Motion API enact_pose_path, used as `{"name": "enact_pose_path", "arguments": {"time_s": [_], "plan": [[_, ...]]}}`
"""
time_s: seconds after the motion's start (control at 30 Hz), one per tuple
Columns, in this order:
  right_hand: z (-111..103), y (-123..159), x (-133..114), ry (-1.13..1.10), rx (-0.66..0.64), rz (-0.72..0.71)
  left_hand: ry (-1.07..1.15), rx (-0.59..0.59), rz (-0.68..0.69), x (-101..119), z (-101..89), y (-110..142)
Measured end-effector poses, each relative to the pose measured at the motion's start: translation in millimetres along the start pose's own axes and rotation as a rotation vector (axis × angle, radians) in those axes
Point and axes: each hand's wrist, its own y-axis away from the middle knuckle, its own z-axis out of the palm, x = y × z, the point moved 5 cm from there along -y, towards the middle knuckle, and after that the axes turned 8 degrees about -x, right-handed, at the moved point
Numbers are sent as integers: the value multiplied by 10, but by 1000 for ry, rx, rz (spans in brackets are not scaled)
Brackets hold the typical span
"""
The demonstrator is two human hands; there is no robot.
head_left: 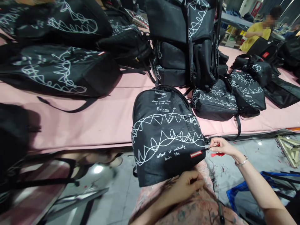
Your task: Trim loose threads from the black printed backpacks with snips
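A black backpack [164, 134] with white scribble lines and the word "Success" leans from my lap against the edge of the pink table [103, 122]. My right hand [220, 147] pinches a thin dark thread or zip pull at the backpack's right side, beside a small red label [196, 153]. My left hand [187, 184] is closed in a pinch at the backpack's bottom edge, above my floral-clad lap; what it holds is too small to make out.
Several more black backpacks lie in piles on the pink table: a large one [58, 70] at left, a tall stack [187, 40] behind, smaller ones [234, 93] at right. A person in yellow [257, 31] sits far right. A blue bag [236, 190] lies on the grey floor.
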Motion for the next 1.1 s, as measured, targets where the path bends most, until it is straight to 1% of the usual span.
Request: {"name": "enact_pose_path", "arguments": {"time_s": [0.13,0.33,0.57,0.73,0.87,0.97,1.1], "plan": [[-3,-9,-28,3,-6,-19,9,-8,-12,-21,25,-19],[-72,20,26,-7,-23,-42,38,17,-43,26,-2,-31],[-45,-73,-64,29,-81,-45,48,11,-55,93,10,-41],[-28,-114,-78,18,-79,-65,77,23,-50,31,5,-37],[-54,-80,-52,9,-88,-42,85,38,-37,-13,-2,-41],[-66,-72,-62,18,-108,-22,114,42,-32,3,-1,-49],[-49,-128,-94,36,-127,-40,115,55,-8,63,-12,-50]]}}
